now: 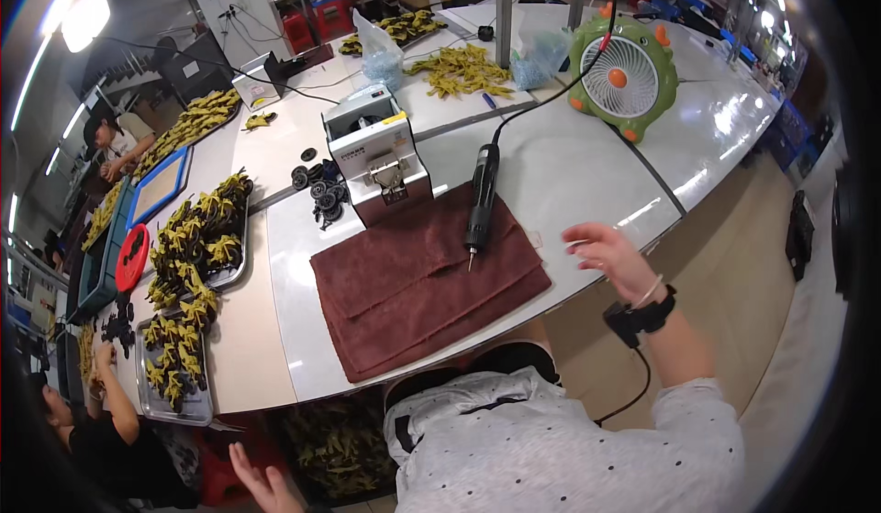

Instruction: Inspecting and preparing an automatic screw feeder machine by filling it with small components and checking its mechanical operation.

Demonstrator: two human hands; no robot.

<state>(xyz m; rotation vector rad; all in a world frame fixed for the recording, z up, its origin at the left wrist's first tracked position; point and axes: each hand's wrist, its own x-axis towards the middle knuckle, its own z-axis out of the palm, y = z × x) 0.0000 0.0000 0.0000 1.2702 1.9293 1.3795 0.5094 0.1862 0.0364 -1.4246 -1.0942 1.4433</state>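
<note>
My right hand (613, 261) is raised over the table's front edge, fingers apart and nothing clearly held. To its left lies a folded brown cloth (404, 302). A black electric screwdriver (484, 192) rests on that cloth, bit toward me, its cable running up to the back. Low at the left, my left hand (262, 484) hangs below the table edge with its fingers spread and nothing in it. A white screw feeder (372, 160) stands behind the cloth, with several small black wheels (323, 192) beside it.
Trays of yellow-and-black parts (197, 247) stand at the left, near a red lid (133, 258). Loose yellow parts (463, 71) and clear bags lie at the back. A green fan (624, 77) stands back right. Two co-workers sit at the left.
</note>
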